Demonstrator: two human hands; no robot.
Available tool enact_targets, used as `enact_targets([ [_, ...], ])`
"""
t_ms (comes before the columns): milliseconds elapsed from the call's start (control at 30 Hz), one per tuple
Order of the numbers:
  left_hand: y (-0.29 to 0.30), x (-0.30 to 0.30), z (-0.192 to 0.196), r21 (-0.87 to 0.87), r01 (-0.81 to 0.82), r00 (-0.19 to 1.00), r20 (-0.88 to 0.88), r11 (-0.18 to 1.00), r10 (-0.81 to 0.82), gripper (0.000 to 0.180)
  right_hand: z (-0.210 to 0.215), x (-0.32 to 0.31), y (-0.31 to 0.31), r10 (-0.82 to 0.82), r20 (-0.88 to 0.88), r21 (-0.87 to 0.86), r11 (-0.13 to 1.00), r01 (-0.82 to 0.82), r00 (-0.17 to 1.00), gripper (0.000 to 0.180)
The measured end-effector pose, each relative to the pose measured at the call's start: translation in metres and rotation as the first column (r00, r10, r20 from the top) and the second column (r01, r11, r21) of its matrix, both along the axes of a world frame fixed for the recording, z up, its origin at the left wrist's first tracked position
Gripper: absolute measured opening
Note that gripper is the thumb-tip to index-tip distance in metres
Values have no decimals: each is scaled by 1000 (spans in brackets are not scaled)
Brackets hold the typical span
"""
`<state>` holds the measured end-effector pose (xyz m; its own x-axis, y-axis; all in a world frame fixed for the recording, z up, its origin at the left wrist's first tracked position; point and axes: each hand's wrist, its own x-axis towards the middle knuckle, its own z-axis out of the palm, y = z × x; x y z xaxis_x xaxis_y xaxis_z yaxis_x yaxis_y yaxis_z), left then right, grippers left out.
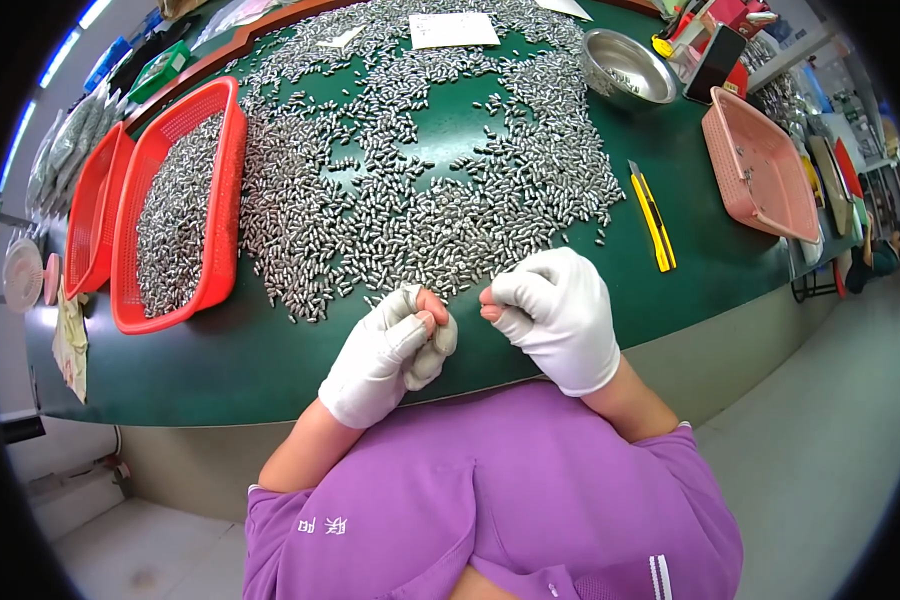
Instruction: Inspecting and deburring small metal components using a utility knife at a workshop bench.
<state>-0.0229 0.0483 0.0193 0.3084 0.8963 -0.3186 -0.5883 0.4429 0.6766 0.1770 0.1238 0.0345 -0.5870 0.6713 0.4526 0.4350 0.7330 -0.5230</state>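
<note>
My left hand (385, 352) wears a white glove with open fingertips and pinches a small silvery metal piece (410, 297) between thumb and forefinger. My right hand (555, 312), also gloved, is curled shut right beside it near the front edge of the green table (250, 360); I cannot tell whether it holds a piece. Just beyond both hands, a wide spread of several small metal pieces (420, 170) covers the table top.
A red basket (226, 215) filled with metal pieces lies at the left, with a second red basket (95, 215) beside it. A yellow utility knife (652, 215), a pink tray (760, 175), a steel bowl (627, 67) and a white paper (453, 30) lie farther out.
</note>
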Motion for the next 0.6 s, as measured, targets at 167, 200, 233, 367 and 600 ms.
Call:
enact_targets([
  [167,0,1,3,-4,12,999,-47,1000,-12,15,-7,-1,-2,9,148,11,1000,-10,989,17],
  [200,1,2,6,-5,13,999,-46,1000,-13,15,-7,-2,-2,8,149,11,1000,-10,989,17],
  [233,2,3,11,-28,41,992,-117,999,-44,16,-6,-3,-1,34,7,-23,999,-34,999,18],
  [367,2,2,17,-55,109,960,-254,992,-120,19,0,-10,-1,157,-217,-59,983,-174,963,20],
  [600,0,2,11,-47,69,979,-191,996,-77,19,-2,-13,-3,183,-327,-161,956,-246,927,18],
])
